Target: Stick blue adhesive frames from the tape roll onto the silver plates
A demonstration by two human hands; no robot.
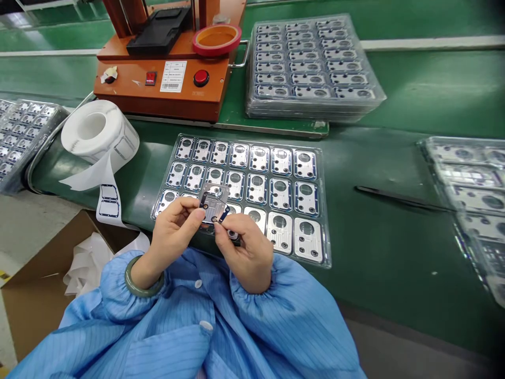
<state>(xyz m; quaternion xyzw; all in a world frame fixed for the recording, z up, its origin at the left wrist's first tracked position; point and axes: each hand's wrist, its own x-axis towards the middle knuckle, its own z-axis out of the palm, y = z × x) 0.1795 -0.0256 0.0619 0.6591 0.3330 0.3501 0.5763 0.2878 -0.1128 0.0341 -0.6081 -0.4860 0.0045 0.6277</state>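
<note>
My left hand [177,223] pinches the left edge of a small metal plate [212,208] with round holes, held up over the tray. Between the thumb and finger of my right hand [248,250] is a thin dark-blue adhesive frame [224,213], at the plate's right side; how much of it touches the plate I cannot tell. Below both hands lies a clear plastic tray [326,231] with rows of similar plates, many edged in dark blue. My hands hide part of its front row.
A roll of white backing tape [118,131] with dark-blue frames trails into a cardboard box [43,284]. Behind stand an orange machine [158,100], a red tape ring [216,50] and stacked trays [311,110]. Black tweezers [394,197] and another tray [473,179] lie right.
</note>
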